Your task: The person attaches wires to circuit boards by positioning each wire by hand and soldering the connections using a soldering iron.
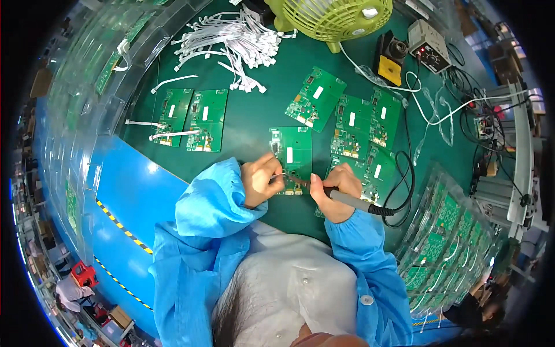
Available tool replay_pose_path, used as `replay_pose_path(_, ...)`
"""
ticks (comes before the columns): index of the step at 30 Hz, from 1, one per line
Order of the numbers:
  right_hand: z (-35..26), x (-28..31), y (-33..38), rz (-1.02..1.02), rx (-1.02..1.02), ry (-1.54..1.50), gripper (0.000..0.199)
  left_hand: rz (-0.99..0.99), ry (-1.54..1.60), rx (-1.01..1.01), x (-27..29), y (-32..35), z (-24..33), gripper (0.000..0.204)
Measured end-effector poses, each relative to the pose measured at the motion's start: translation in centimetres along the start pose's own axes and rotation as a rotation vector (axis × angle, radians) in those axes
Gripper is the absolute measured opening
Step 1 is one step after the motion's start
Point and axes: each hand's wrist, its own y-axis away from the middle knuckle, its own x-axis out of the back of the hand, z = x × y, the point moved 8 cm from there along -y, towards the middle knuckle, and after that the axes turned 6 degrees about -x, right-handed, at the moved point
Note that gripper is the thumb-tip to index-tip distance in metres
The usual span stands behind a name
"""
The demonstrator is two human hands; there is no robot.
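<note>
A green circuit board (298, 139) lies in front of me on the green mat. My right hand (341, 188) is closed around a soldering iron (355, 202), and its tip points left at the lower part of this board. From the other side, my left hand (260, 179) pinches a thin, light-coloured wire that reaches toward the tip. Whether it is solder wire is too small to tell. Fingers and iron partly cover the board's lower half. Beside my right hand are more boards (351, 118), some overlapping. Two boards with white cables (173, 134) lie to the left.
White connector cables (231, 40) are heaped at the back, next to a green fan (335, 20). A soldering stand with yellow sponge (389, 70) and a control box (428, 46) stand back right. Loose cords run along the right. Clear trays of boards (442, 243) flank the mat.
</note>
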Motion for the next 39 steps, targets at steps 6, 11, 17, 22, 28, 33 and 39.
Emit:
replay_pose_path(6,0.0,-0.1,0.0,-0.004,-0.001,0.008,0.028,0.002,-0.004,0.001,-0.1,0.0,0.0,0.010)
replay_pose_path(11,0.0,-0.1,0.0,0.003,0.010,0.012,0.028,0.009,-0.009,0.002,-0.1,0.1,-0.1,0.010)
replay_pose_path(17,0.0,-0.1,0.0,0.027,0.006,0.011,0.029,0.002,-0.029,0.009,-0.2,0.1,0.0,0.009)
replay_pose_path(22,0.0,0.4,0.1,0.038,-0.011,-0.016,0.028,0.008,-0.054,0.003,-0.2,0.1,0.1,0.009)
replay_pose_path(28,0.1,1.9,-0.1,0.106,-0.055,-0.071,0.028,-0.009,-0.061,0.000,-0.3,0.1,0.1,0.008)
replay_pose_path(33,0.9,2.9,0.0,0.176,-0.039,-0.089,0.027,-0.016,-0.063,0.009,-0.5,0.1,-0.1,0.009)
replay_pose_path(39,1.5,3.4,-0.1,0.213,-0.030,-0.105,0.028,-0.028,-0.060,0.015,-0.6,-0.1,0.3,0.014)
